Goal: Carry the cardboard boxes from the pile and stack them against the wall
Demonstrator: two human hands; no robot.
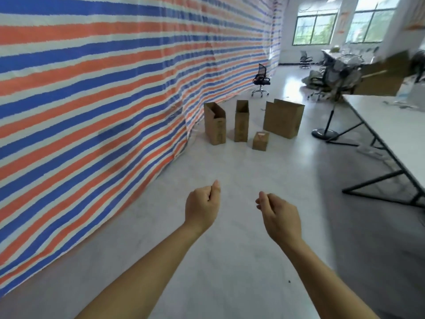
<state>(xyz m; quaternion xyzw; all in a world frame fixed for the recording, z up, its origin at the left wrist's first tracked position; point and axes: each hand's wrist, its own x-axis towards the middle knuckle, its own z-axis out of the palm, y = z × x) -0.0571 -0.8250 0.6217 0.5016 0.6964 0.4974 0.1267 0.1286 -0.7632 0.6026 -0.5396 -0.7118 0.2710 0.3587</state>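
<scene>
Left hand: your left hand (202, 207) was held out low over the pale grey floor (230, 261), fingers loosely curled, thumb against the forefinger, gripping nothing.
Right hand: your right hand (279, 217) hung beside it, a gap between the two, fingers likewise loosely curled and empty.
Boxes: four brown cardboard boxes stood on the floor well ahead of your hands, close to the wall.
Nearest the wall: a tall open-topped brown cardboard box (215, 126) stood upright.
Beside it: a narrow upright brown cardboard box (241, 122), also open on top.
Rightmost: a wide flat-sided brown cardboard box (282, 118), set apart from the narrow one.
In front: a small closed cardboard cube with a reddish label (260, 141), between the narrow and wide boxes.
Wall: a hanging tarp striped orange, blue and white (92, 88) ran along your left.
Counter: a long white counter on black legs (391, 125) stood on your right.
Behind the boxes: a black wheeled office chair (261, 79).
By the counter: a black round-based fan stand (325, 132).
</scene>
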